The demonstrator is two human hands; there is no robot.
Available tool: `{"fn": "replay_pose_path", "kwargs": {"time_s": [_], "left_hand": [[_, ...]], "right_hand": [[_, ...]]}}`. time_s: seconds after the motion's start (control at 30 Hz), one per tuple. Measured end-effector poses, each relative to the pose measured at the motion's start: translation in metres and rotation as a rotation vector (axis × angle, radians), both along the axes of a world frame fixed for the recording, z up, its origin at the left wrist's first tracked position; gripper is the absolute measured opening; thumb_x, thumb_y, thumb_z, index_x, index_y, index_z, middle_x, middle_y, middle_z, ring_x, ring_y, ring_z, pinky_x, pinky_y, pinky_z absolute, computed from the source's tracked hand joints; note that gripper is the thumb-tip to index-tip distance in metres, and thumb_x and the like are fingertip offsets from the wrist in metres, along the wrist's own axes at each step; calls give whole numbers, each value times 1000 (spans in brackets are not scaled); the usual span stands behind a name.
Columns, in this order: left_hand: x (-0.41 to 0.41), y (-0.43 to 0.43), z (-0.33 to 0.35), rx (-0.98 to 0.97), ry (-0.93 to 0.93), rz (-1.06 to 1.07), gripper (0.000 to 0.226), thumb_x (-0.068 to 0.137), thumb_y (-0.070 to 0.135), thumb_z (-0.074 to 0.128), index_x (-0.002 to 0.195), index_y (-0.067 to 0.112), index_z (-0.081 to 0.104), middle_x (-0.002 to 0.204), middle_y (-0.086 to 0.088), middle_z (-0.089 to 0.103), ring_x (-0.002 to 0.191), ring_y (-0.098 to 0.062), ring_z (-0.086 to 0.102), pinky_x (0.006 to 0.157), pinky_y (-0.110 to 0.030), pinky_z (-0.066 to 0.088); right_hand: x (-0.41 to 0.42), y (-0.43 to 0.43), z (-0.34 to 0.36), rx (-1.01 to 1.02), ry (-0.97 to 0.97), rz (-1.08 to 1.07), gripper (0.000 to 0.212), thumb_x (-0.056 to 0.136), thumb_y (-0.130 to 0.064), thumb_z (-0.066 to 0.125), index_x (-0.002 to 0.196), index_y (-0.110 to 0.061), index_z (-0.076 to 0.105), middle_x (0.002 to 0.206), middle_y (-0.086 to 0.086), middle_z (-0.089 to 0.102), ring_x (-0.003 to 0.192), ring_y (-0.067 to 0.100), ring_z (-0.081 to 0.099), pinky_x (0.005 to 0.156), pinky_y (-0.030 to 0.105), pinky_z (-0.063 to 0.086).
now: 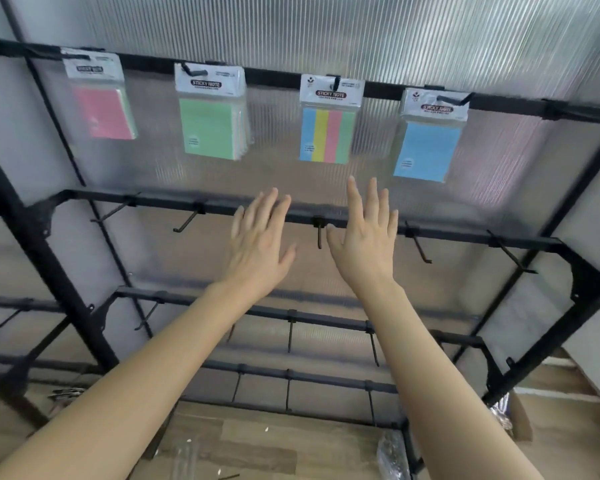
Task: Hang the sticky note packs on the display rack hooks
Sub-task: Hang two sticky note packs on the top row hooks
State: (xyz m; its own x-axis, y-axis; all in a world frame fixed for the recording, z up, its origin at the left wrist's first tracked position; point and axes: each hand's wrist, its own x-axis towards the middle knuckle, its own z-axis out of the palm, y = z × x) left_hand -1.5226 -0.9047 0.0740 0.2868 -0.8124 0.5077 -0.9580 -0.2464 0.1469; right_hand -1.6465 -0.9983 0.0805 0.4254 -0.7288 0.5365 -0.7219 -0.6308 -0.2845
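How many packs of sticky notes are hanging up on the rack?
4, all on the top rail: a pink pack far left, a green pack next, a striped pack in the middle, a blue pack on the right. More may hide behind the green one.

4 sticky note packs hang along top bar; left hand, right hand below, before second bar.

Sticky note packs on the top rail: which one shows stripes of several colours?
The striped pack, third from the left, with blue, yellow and pink bands. The pink pack, green pack and blue pack each show one colour.
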Motion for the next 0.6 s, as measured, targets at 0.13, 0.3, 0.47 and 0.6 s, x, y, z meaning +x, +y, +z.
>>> {"fn": "replay_pose_path", "kwargs": {"time_s": [0.13, 0.3, 0.47, 0.6], "left_hand": [[36, 46, -5, -3, 12, 67, 66, 95, 34, 43, 148, 16, 9, 156, -5, 3, 143, -20, 1, 114, -36, -1], [91, 121, -13, -4, 15, 135, 65, 94, 33, 44, 148, 14, 12, 156, -7, 8, 143, -22, 5, 115, -38, 2], [154, 215, -22, 22, 4, 202, 66, 94, 33, 45, 148, 14, 12, 156, -8, 7, 143, -22, 4, 114, -38, 2], [201, 284, -31, 42, 9, 274, 66, 94, 35, 44, 148, 15, 11, 156, -7, 6, 143, -22, 3, 114, -39, 1]], "right_hand": [[41, 41, -11, 39, 80, 68, 73, 94, -28, 45, 149, -25, -3, 156, 12, -4, 143, 33, -6, 114, 47, -1], [107, 108, -18, 66, 139, 155, 73, 95, -32, 45, 148, -26, -5, 156, 12, -7, 143, 33, -9, 114, 48, -3], [179, 193, -27, 67, 166, 221, 75, 95, -32, 44, 148, -25, -8, 156, 12, -6, 142, 33, -8, 113, 49, -3], [229, 261, -39, 87, 169, 322, 71, 96, -34, 40, 148, -24, -8, 156, 13, -7, 142, 33, -10, 113, 47, -6]]}}
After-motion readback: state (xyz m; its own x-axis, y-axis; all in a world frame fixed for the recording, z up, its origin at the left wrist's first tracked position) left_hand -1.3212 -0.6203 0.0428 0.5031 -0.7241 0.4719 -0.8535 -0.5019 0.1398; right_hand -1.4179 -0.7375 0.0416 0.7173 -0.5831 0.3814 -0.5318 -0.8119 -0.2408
